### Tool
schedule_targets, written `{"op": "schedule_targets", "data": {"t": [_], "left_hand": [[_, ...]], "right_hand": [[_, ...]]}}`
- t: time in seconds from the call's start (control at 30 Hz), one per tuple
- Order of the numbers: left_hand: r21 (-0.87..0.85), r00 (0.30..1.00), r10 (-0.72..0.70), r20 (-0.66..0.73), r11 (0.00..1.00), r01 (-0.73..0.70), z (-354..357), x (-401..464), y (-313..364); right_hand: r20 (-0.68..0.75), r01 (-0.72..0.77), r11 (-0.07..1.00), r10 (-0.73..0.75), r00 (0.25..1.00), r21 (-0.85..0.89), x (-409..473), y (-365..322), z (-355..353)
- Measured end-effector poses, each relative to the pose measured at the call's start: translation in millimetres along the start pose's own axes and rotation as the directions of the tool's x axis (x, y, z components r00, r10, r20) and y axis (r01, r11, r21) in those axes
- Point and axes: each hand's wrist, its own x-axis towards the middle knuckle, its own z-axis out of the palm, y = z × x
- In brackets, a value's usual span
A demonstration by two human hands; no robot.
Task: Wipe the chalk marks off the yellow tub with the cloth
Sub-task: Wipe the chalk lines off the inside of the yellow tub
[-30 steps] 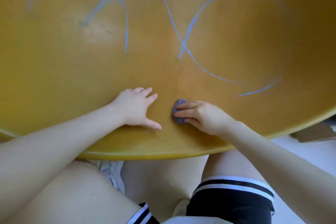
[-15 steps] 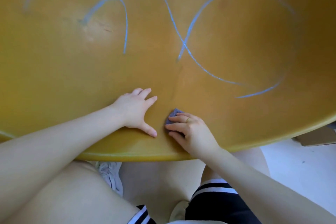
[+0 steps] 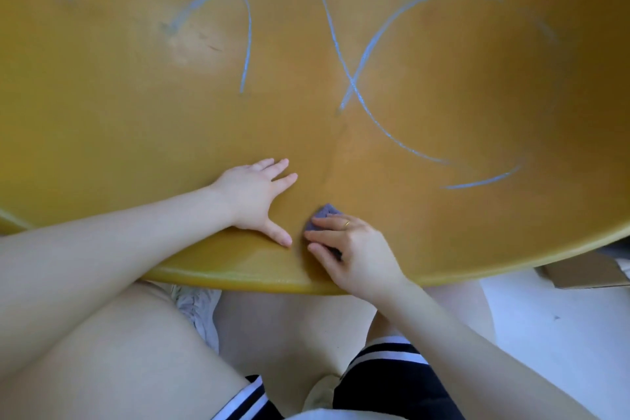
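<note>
The right hand (image 3: 354, 254) has slid down and toward the near rim since a second ago, dragging the cloth (image 3: 325, 213) with it, while the left hand (image 3: 254, 196) has stayed put. From the head view, the yellow tub (image 3: 102, 112) fills most of the picture, a broad, smooth, matte wall curving down to a rounded rim close to the person's knees. Pale blue chalk marks (image 3: 358, 92) run over it: an arch at upper left, two long strokes crossing near the middle, and a short dash lower right, all well apart from the hands. The cloth is a small grey-purple wad, pressed against the tub just above the rim; only its upper corner peeks out, the remainder covered by the right hand's fingers (image 3: 327, 223), which curl over it and grip it. A ring (image 3: 347, 224) shows on one of them. The left hand lies flat on the tub just beside it, fingers released and spread, thumb out along the rim. Nothing can be seen inside the tub. Below the rim, bare legs and dark shorts (image 3: 392, 382) with white stripes.
</note>
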Motion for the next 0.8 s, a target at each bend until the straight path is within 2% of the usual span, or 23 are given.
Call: {"op": "schedule_targets", "data": {"t": [0.07, 0.13, 0.17, 0.23, 0.3, 0.37, 0.4, 0.5, 0.6, 0.67, 0.73, 0.8], "left_hand": [[-0.004, 1.0, 0.008, 0.016, 1.0, -0.008, 0, 1, -1], [0.003, 1.0, 0.019, 0.022, 1.0, -0.019, 1, 2, -2], [0.0, 1.0, 0.021, 0.019, 1.0, -0.021, 2, 3, -4], [-0.031, 1.0, 0.03, 0.003, 0.999, -0.03, 4, 4, -8], [-0.088, 0.999, 0.031, -0.02, 0.996, -0.033, 4, 5, -13], [-0.118, 0.999, 0.018, -0.048, 0.993, -0.023, 1, 7, -18], [-0.11, 0.998, 0.01, -0.069, 0.994, -0.017, -1, 8, -22], [-0.048, 0.991, -0.02, -0.134, 0.999, 0.013, -6, 13, -33], [0.013, 0.99, -0.038, -0.135, 0.999, 0.04, -9, 16, -41], [0.022, 0.99, -0.051, -0.135, 0.998, 0.054, -10, 16, -41], [0.036, 0.987, -0.07, -0.147, 0.996, 0.076, -8, 15, -41], [0.019, 0.983, -0.108, -0.151, 0.994, 0.112, -4, 16, -43]], "right_hand": [[0.091, 0.125, 0.992, -0.127, 0.988, 0.025, 1, 9, -1], [0.119, 0.149, 0.987, -0.141, 0.983, -0.059, 17, 33, -4], [0.08, 0.111, 0.984, -0.101, 0.992, -0.136, 29, 48, -6], [-0.066, -0.068, 0.975, 0.055, 0.996, -0.213, 56, 72, -12], [-0.145, -0.293, 0.93, 0.266, 0.953, -0.22, 80, 81, -11], [-0.196, -0.393, 0.894, 0.355, 0.914, -0.215, 92, 70, -1], [-0.224, -0.386, 0.901, 0.343, 0.912, -0.195, 93, 58, 5], [-0.243, -0.163, 0.982, 0.137, 0.96, -0.092, 75, 9, 30], [-0.119, -0.008, 0.999, 0.012, 0.993, 0.033, 64, -16, 40], [-0.064, 0.082, 0.996, -0.08, 0.995, 0.024, 69, -3, 37], [-0.046, 0.078, 0.994, -0.081, 0.996, -0.071, 85, 25, 27], [-0.107, -0.113, 0.981, 0.097, 0.99, -0.157, 106, 60, 12]]}}
